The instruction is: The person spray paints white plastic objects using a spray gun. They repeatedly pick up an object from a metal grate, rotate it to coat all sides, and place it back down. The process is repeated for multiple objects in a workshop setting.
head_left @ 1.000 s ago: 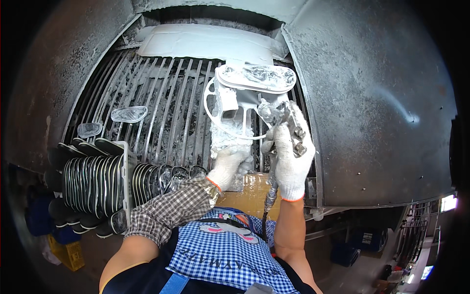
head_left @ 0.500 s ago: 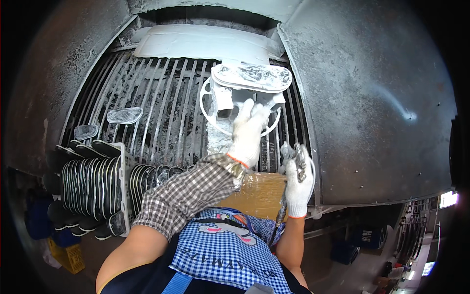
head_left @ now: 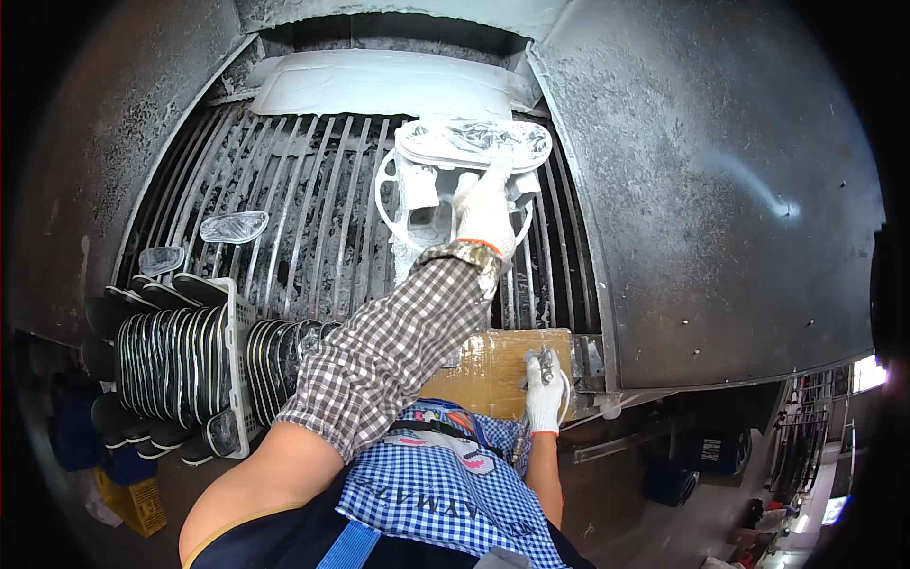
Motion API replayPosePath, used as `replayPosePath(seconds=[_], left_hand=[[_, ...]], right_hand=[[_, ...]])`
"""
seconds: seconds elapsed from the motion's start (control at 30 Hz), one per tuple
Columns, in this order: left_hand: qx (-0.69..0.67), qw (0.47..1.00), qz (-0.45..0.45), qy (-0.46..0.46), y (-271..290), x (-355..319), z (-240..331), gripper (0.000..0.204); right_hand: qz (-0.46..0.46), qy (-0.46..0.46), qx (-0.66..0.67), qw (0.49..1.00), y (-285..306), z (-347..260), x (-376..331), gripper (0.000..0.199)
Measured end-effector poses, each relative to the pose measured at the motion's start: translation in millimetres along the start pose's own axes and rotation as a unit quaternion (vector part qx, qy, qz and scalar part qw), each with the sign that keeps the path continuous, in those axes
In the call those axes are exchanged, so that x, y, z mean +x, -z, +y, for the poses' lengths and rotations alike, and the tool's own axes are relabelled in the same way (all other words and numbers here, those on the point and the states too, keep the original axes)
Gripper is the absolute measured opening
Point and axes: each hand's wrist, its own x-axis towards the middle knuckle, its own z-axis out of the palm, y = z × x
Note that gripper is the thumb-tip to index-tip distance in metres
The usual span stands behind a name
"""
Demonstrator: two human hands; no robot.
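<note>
My left hand (head_left: 485, 216), in a white glove, reaches forward with fingers stretched out and thumb apart. Its fingertips touch the near edge of a white oval sole-shaped piece (head_left: 445, 142) with a dark, film-like top. That piece rests on a white stand with a ring (head_left: 384, 194) around it. My right hand (head_left: 544, 394), also gloved, is closed around a metal spray gun (head_left: 542, 358), low at the right. A hose hangs below the gun. The gun is in front of a tape-covered brown board (head_left: 483, 365).
Metal bars (head_left: 313, 218) form the grate under the stand. Two film-covered oval pieces, one being the larger (head_left: 234, 227), lie at left. Dark, pale-edged soles (head_left: 171, 365) fill a white crate (head_left: 235, 332). A metal wall (head_left: 720, 209) rises at right, and a white sheet (head_left: 379, 83) lies at the back.
My left hand has moved forward from over the ring to the oval piece's near edge. My right hand has drawn back and left with the spray gun. The view has shifted slightly.
</note>
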Motion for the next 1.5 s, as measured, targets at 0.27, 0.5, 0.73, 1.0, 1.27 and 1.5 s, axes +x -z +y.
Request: replayPosePath(seconds=[0.27, 0.5, 0.73, 1.0, 1.27, 1.5], left_hand=[[0.032, 0.998, 0.051, 0.031, -1.0, 9.6, 8.7, 0.020], [0.172, 0.984, 0.043, 0.003, -4.2, 1.1, 43.5, 0.021], [0.202, 0.979, 0.022, 0.013, -4.0, -2.5, 94.6, 0.022], [0.267, 0.946, 0.069, -0.168, 43.7, -33.6, 160.9, 0.031], [0.091, 0.948, 0.214, -0.218, 178.3, -3.9, 190.7, 0.010], [0.064, 0.954, 0.291, -0.042, 332.1, 41.0, 164.5, 0.027]], right_hand=[[-0.002, -0.021, 0.020, 1.000, -12.2, 19.0, 5.4, 0.054], [-0.021, -0.028, 0.006, 0.999, -15.9, 27.6, 3.3, 0.053], [-0.021, -0.022, 0.020, 0.999, -24.4, 28.2, 1.1, 0.057], [-0.045, -0.030, -0.019, 0.998, -26.4, 52.6, 7.7, 0.059], [-0.055, -0.039, -0.046, 0.997, -28.6, 43.3, 4.9, 0.060], [-0.055, -0.027, -0.063, 0.996, -33.3, 40.2, 8.4, 0.057]])
